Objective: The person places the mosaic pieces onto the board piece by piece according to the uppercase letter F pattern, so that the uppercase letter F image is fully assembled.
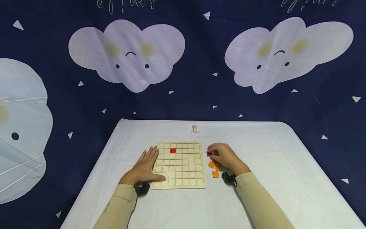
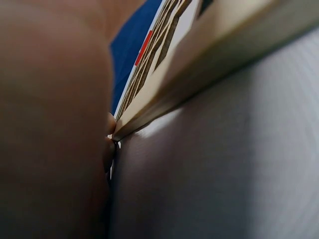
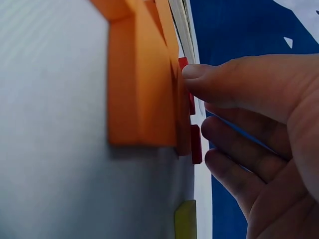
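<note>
My left hand (image 1: pixel 144 167) rests along the left side of a pale wooden grid board (image 1: pixel 179 187), fingers extended and spread, thumb over its near-left part. One red square tile (image 1: pixel 172 150) sits in a cell near the board's far edge. Just right of the board, my right hand (image 1: pixel 224 155) pinches a red tile (image 1: pixel 209 154) with thumb and finger; the index fingertip is hidden in the right wrist view. Orange tiles (image 1: pixel 215 174) lie beside and below this hand, some overlapping. Another red tile (image 3: pixel 197 144) and a yellow tile (image 3: pixel 186 219) appear near the fingers in the right wrist view.
A small printed card with a coloured grid pattern (image 1: pixel 194 129) lies at the far side of the white-covered table (image 1: pixel 257 190). Behind the table hangs a dark blue cloth (image 1: pixel 200 63) with clouds and triangles.
</note>
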A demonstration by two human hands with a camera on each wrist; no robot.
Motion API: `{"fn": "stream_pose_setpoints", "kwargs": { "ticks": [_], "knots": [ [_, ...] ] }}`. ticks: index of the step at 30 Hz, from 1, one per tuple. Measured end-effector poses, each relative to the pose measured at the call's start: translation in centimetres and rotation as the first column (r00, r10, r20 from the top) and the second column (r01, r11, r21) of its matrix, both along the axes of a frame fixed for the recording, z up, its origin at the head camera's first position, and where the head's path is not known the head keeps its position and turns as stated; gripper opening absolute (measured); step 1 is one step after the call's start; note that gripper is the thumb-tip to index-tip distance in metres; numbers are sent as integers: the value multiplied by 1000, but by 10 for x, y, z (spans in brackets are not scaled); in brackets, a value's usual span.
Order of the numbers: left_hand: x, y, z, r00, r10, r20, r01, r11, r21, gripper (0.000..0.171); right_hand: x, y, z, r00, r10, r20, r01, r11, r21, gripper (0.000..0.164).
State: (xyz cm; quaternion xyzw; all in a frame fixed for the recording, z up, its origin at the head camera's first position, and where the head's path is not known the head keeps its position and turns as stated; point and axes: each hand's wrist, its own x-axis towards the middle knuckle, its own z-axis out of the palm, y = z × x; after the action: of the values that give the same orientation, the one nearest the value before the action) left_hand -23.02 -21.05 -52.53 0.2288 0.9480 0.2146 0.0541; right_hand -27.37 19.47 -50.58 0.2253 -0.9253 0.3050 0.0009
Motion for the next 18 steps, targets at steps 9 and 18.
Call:
{"fn": "stream_pose_setpoints", "kwargs": {
  "ticks": [9,18],
  "knots": [
    [0,1,0,1000,0,6,0,1000,1,140,4,-1,-1,996,61,-70,-60,998,10,20],
    [0,0,1,1000,3,2,-3,1000,4,140,2,-2,-6,991,57,-122,-55,998,21,9]
  ]
}}
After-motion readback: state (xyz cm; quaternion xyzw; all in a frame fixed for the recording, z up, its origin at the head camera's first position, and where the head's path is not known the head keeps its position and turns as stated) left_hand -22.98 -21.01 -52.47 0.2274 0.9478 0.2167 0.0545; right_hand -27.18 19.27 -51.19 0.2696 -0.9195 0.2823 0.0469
